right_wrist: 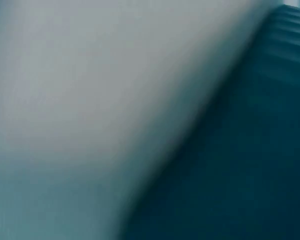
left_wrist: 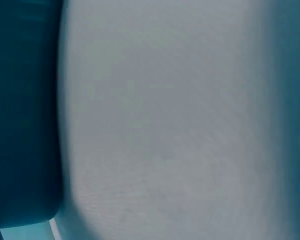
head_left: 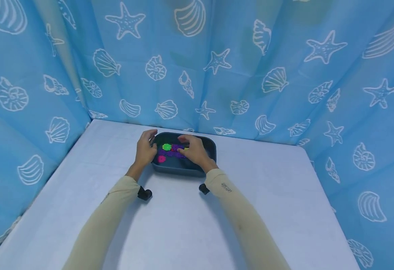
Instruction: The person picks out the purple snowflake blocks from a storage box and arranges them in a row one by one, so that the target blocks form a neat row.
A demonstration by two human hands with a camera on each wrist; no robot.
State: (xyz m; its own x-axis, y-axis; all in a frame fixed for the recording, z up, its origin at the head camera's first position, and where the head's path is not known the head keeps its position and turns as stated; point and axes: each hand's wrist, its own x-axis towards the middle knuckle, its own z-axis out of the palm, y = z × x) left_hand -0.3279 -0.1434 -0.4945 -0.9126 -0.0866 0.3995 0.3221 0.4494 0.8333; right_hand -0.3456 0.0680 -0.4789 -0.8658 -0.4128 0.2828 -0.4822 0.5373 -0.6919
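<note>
A dark tray point(head_left: 178, 171) stands near the far edge of the table, holding small flower-shaped plastic pieces. Among them are a green piece point(head_left: 167, 147), a pink piece point(head_left: 161, 159) and several purple pieces point(head_left: 174, 153). My left hand point(head_left: 145, 149) grips the tray's left rim, its thumb on the inner side. Over the right half of the tray is my right hand point(head_left: 195, 150), thumb and forefinger curved and apart. A bit of yellow point(head_left: 186, 149) shows beside its thumb; whether the hand touches it is unclear. Both wrist views show mostly blurred surfaces, without fingers.
A white cloth covers the table point(head_left: 176, 225). Behind and at both sides hangs a blue curtain point(head_left: 224, 93) with shells and starfish. A small black device sits under each wrist, the left one point(head_left: 145, 194) and the right one point(head_left: 203, 189).
</note>
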